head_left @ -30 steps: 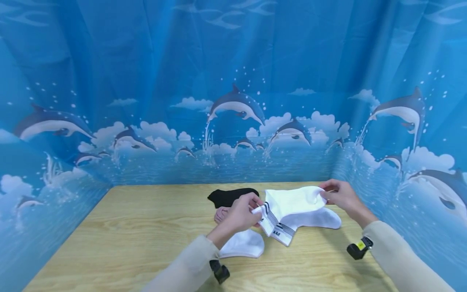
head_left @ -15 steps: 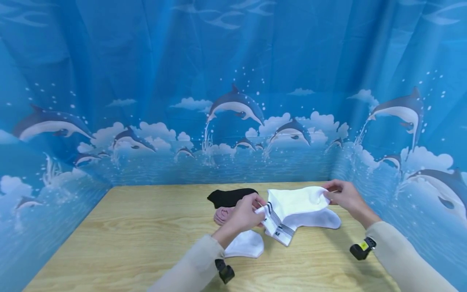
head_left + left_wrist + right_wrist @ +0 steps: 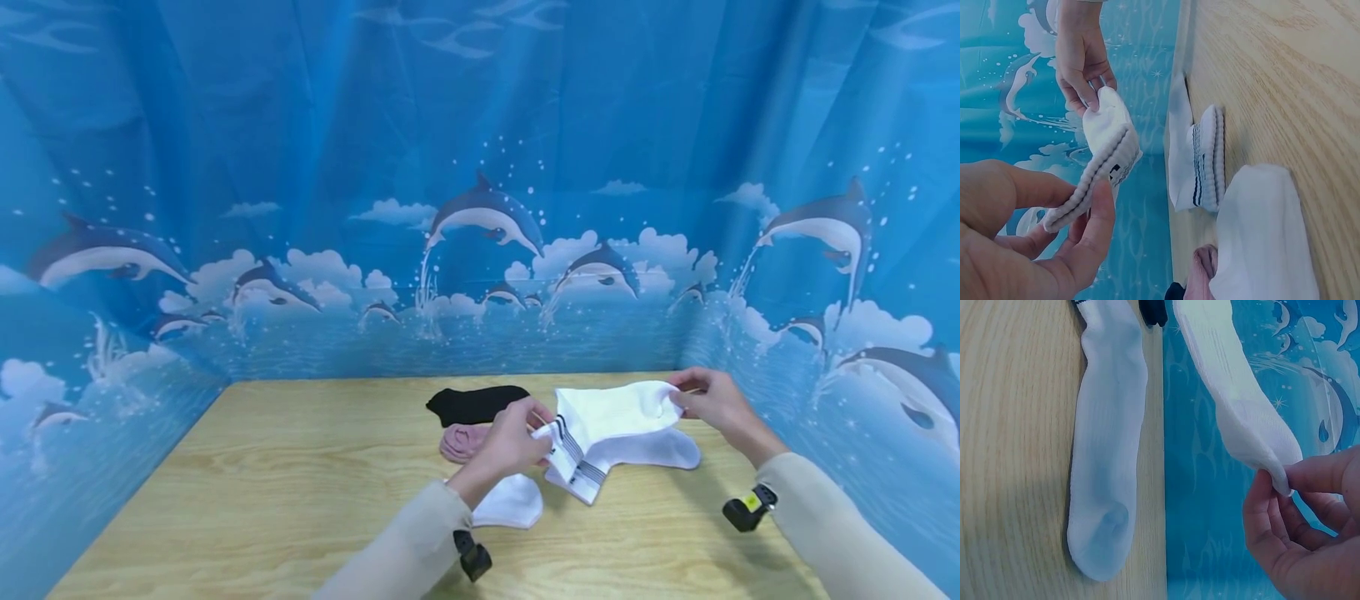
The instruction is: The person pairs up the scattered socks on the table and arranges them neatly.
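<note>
A white sock with dark stripes (image 3: 617,412) is stretched between both hands above the table. My left hand (image 3: 516,437) pinches its striped cuff (image 3: 1105,164) between thumb and fingers. At the other end, my right hand (image 3: 712,406) pinches the toe (image 3: 1279,478). Underneath lies a matching striped white sock (image 3: 651,450), flat on the wood, its cuff toward the person and its toe (image 3: 1100,547) to the right. In the head view the held sock hides part of this lower one.
A plain white sock (image 3: 512,502) lies below my left wrist, partly covered by it. Behind that hand are a pink bundled sock (image 3: 457,442) and a black sock (image 3: 471,406). The wooden table (image 3: 300,483) meets a blue dolphin-print curtain (image 3: 337,250) at its back edge.
Both hands and the held striped sock have shifted slightly to the right, above the matching sock. More of the pink sock shows now. The socks on the table have not moved.
</note>
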